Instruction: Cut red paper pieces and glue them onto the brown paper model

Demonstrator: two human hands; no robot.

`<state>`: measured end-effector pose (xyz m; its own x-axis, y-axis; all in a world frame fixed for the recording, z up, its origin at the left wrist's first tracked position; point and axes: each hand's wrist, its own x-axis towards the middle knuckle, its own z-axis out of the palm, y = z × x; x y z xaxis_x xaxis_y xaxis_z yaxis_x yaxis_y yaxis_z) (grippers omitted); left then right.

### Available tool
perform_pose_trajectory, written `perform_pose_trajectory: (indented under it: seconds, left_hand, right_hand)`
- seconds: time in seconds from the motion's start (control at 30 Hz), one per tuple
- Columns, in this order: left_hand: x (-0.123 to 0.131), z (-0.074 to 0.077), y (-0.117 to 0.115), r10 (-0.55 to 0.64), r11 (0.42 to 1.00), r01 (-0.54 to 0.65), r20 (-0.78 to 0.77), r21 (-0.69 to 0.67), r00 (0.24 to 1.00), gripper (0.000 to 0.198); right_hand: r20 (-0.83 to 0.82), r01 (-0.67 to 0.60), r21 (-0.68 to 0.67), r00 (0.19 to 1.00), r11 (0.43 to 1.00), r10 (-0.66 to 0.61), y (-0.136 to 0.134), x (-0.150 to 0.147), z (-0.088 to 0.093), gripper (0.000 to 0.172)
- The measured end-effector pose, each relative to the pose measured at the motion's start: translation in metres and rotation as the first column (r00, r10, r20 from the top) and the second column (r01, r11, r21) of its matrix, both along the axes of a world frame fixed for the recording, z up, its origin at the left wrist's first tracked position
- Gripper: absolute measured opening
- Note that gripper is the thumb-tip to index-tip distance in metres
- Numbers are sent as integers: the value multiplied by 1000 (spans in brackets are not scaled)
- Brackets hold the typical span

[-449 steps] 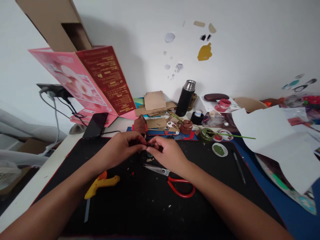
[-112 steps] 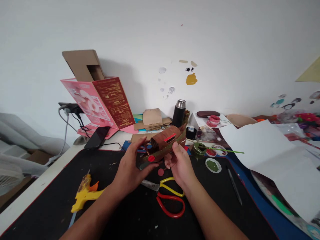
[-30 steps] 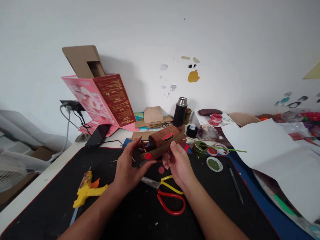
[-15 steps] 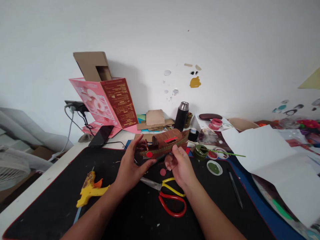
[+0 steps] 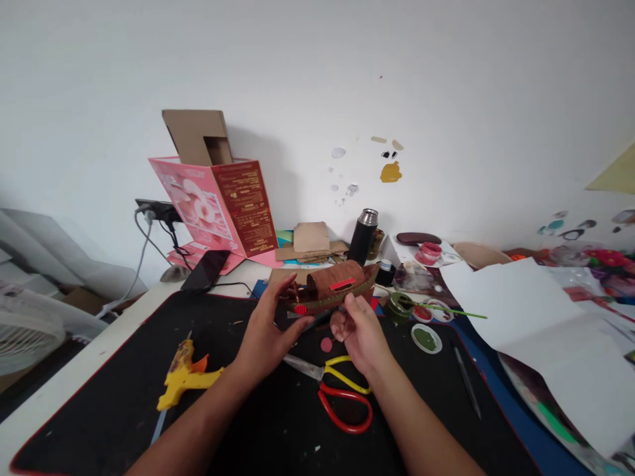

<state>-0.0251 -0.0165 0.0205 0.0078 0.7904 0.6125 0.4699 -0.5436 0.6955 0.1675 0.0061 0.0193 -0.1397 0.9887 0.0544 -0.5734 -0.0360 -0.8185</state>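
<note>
A small brown model boat with an arched roof, a red strip on its side and a red striped disc near its left end is held above the black mat. My left hand curves round the boat's left end, fingers at the far side and thumb below the hull. With its thumb against the hull's lower edge, my right hand grips the boat nearer its right end, other fingers curled under. Below the hands lie scissors with red and yellow handles and a small pink disc.
A yellow glue gun lies at left on the mat. Behind stand a black flask and a pink folder. Right of the boat are a green paint jar with a brush, a paint lid and a pen.
The whole view has shifted slightly, so things appear a little lower and further right. Both hands keep nearly the same hold on the model boat.
</note>
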Motion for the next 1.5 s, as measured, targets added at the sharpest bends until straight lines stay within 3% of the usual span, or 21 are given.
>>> perform_pose_trajectory:
  seconds: [0.23, 0.67, 0.9, 1.0, 1.07, 1.17, 1.23, 1.4, 1.5]
  left_hand:
    - [1, -2, -1, -11, 1000, 12, 62, -20, 998, 79]
    - [2, -5, -1, -2, 1000, 2, 18, -2, 1000, 83]
    - [-7, -1, -1, -151, 987, 150, 7, 53, 989, 97]
    - [-14, 5, 0, -166, 982, 153, 119, 111, 979, 92]
    - [-19, 12, 2, -89, 992, 64, 251, 104, 964, 79]
    - [-27, 28, 5, 83, 994, -55, 314, -97, 946, 58]
    - [-34, 41, 7, 91, 959, -22, 236, -283, 968, 51]
    - [-43, 66, 10, -187, 812, 190, 62, -552, 980, 54]
    - [-42, 75, 9, -305, 702, 266, 58, -661, 951, 52]
  right_hand:
    - [1, -10, -7, 1000, 1000, 10, 1, 0, -2, 53]
    - [-35, -19, -25, 999, 1000, 18, 2, 1, -4, 53]
    - [-39, -31, -35, 999, 999, 30, 0, 1, -1, 51]
    - [-42, -43, -25, 998, 999, 42, 1, 2, -1, 50]
    - [-37, -58, -13, 998, 998, 57, 1, 3, -1, 50]
    - [-33, -85, 0, 996, 996, 85, 1, 3, -1, 50]
    - [-32, -104, 9, 994, 995, 104, 0, 3, -1, 50]
    - [0, -190, 22, 982, 982, 190, -3, 3, -1, 51]
    - [31, -244, 51, 970, 968, 242, -5, 3, -1, 51]
